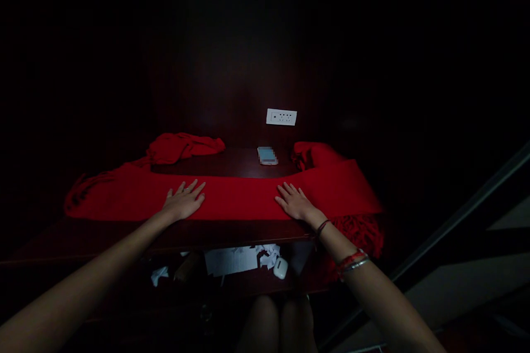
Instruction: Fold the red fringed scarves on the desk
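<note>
A long red scarf (240, 197) lies flat in a wide band across the dark desk (232, 166). My left hand (184, 201) rests palm down on its left middle part, fingers spread. On the right middle part lies my right hand (295, 202), also flat with the fingers apart. Fringe shows at the scarf's left end, and more red fringe hangs over the front edge at the right. Bunched red cloth sits at the back left and back right; whether it is all one piece I cannot tell.
Behind the scarf lies a phone (267, 156), below a white wall socket (281, 117). An open drawer (248, 285) under the desk front holds papers (232, 261), crumpled white scraps and a white earbud case (280, 268). A slanted metal bar (455, 220) stands at the right.
</note>
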The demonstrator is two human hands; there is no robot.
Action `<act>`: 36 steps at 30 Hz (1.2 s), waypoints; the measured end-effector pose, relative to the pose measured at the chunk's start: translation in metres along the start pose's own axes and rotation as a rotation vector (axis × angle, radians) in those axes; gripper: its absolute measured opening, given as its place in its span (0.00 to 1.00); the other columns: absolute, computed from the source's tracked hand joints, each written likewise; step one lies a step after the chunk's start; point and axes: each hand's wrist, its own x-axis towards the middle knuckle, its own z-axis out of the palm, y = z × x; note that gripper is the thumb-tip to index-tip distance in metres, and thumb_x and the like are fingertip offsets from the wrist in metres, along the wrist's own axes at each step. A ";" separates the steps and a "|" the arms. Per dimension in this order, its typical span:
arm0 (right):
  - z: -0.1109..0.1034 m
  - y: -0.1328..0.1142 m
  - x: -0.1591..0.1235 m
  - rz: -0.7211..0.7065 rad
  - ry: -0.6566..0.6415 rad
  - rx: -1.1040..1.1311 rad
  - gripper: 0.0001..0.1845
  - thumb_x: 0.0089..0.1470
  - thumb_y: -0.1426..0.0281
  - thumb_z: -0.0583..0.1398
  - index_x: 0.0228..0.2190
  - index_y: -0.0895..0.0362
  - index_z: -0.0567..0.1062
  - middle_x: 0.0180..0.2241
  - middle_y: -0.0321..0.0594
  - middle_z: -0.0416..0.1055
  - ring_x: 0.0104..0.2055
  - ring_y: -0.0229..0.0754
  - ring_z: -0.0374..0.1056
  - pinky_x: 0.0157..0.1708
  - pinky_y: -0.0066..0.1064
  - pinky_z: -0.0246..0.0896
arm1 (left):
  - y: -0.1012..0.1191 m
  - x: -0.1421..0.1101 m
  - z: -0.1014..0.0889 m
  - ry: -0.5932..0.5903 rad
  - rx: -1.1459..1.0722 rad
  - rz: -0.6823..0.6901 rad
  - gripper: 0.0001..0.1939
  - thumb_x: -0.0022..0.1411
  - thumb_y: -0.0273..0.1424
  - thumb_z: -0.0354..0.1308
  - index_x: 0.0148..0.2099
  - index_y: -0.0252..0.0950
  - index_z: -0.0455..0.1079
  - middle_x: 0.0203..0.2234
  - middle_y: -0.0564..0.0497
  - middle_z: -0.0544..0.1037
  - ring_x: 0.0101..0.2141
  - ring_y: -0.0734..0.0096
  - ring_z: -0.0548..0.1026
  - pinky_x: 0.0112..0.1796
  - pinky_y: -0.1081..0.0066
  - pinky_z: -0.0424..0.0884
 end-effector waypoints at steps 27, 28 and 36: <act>-0.010 -0.006 -0.014 -0.161 0.142 -0.129 0.33 0.51 0.53 0.31 0.55 0.56 0.43 0.57 0.39 0.34 0.58 0.42 0.27 0.53 0.41 0.24 | -0.006 0.005 0.007 0.051 0.022 0.035 0.27 0.56 0.42 0.33 0.58 0.43 0.41 0.56 0.51 0.44 0.54 0.53 0.45 0.47 0.50 0.44; -0.005 -0.012 -0.017 -0.193 0.111 -0.106 0.33 0.51 0.53 0.30 0.55 0.54 0.43 0.57 0.38 0.34 0.58 0.42 0.27 0.53 0.42 0.24 | -0.006 0.005 0.007 0.049 0.023 0.031 0.27 0.56 0.42 0.33 0.58 0.43 0.41 0.56 0.52 0.44 0.54 0.54 0.45 0.47 0.50 0.44; -0.022 0.064 -0.027 0.143 0.011 -0.224 0.31 0.51 0.53 0.34 0.54 0.52 0.45 0.57 0.37 0.36 0.58 0.48 0.28 0.51 0.50 0.22 | -0.005 0.002 0.002 0.006 0.074 0.050 0.26 0.58 0.39 0.32 0.58 0.41 0.39 0.57 0.51 0.42 0.54 0.52 0.44 0.47 0.50 0.45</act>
